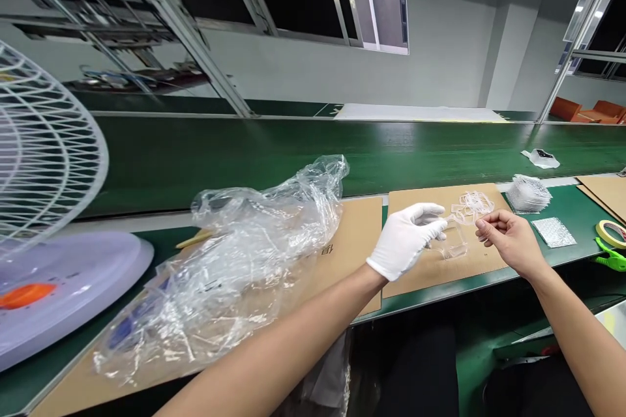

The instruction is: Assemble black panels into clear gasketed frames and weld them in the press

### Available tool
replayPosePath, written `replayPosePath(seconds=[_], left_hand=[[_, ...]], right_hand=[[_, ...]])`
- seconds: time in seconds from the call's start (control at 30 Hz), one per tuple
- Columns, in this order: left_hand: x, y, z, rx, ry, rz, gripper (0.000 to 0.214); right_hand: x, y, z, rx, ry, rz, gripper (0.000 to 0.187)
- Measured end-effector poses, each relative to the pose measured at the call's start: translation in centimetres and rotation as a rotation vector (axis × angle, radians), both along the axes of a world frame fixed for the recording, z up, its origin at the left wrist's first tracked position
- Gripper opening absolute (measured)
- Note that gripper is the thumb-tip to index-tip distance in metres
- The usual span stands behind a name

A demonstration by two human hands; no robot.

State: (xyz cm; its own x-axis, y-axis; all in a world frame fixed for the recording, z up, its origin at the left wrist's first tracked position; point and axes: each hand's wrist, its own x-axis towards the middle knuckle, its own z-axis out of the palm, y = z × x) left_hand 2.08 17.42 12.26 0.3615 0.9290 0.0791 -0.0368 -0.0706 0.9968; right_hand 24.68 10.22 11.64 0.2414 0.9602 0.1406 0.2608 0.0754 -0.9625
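Observation:
My left hand (405, 240), in a white glove, grips a small clear plastic case (454, 249) by its left side above a cardboard sheet (405, 277). The case is see-through, so its outline is hard to follow. Just right of it, my bare right hand (511, 241) has thumb and forefinger pinched together; whatever is between them is too small to make out. Behind both hands lies a loose heap of thin white loops (473, 204) on the cardboard.
Bubble-wrap pouches (528, 195) are stacked at right, with a single pouch (554, 232) nearby. Yellow tape (611, 234) and green scissors (611, 255) lie far right. A large clear plastic bag (235, 260) covers the left. A fan (44, 156) stands beyond it. Behind runs a green conveyor (391, 143).

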Motion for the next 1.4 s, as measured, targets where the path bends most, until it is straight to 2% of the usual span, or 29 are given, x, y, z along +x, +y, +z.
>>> replayPosePath(seconds=[0.17,0.3,0.37,0.43,0.53,0.6,0.7,0.8,0.9,1.03,1.1,1.17,1.23,1.4], left_hand=[[-0.4,0.5,-2.0,-0.054,0.108,-0.026,0.039],[-1.2,0.6,-2.7,0.003,0.286,-0.12,0.042],[-1.7,0.7,-2.3,0.082,0.381,-0.17,0.043],[-2.0,0.6,-1.3,0.204,0.446,-0.165,0.044],[-1.5,0.3,0.6,0.328,0.458,-0.157,0.048],[-0.5,-0.1,1.7,0.316,0.395,-0.239,0.057],[1.4,-0.7,2.6,0.277,0.308,-0.359,0.063],[2.7,-1.3,2.8,0.305,0.339,-0.366,0.039],[3.1,-1.9,2.9,0.341,0.375,-0.385,0.015],[3.1,-2.5,3.3,0.304,0.33,-0.375,0.009],[3.0,-2.6,3.3,0.2,0.276,-0.338,0.009],[2.7,-2.6,3.0,0.087,0.223,-0.278,0.013],[2.1,-2.5,2.3,0.014,0.186,-0.214,0.017],[0.5,-2.5,-0.2,-0.099,0.091,-0.061,0.027]], right_hand=[[0.1,1.2,-1.7,-0.013,-0.021,0.023,0.049],[0.0,1.1,-0.6,0.059,-0.231,0.117,0.036],[-0.2,0.7,0.7,0.092,-0.39,0.199,0.025],[-0.6,0.4,2.0,0.133,-0.555,0.271,0.021],[-1.0,0.0,3.5,0.138,-0.676,0.363,0.033],[-1.1,-0.4,4.1,0.108,-0.657,0.388,0.04],[-0.9,-1.3,4.7,0.08,-0.572,0.367,0.033],[-0.5,-2.5,4.9,0.063,-0.466,0.348,0.021],[0.1,-3.4,3.7,0.055,-0.315,0.301,0.021],[0.8,-4.2,-0.4,0.015,0.021,0.329,0.063],[1.0,-4.4,-2.7,-0.053,0.125,0.363,0.069],[1.0,-4.6,-4.5,-0.113,0.148,0.364,0.055],[0.9,-4.6,-5.4,-0.133,0.142,0.35,0.038],[0.8,-3.7,-5.3,-0.071,0.196,0.296,0.028]])
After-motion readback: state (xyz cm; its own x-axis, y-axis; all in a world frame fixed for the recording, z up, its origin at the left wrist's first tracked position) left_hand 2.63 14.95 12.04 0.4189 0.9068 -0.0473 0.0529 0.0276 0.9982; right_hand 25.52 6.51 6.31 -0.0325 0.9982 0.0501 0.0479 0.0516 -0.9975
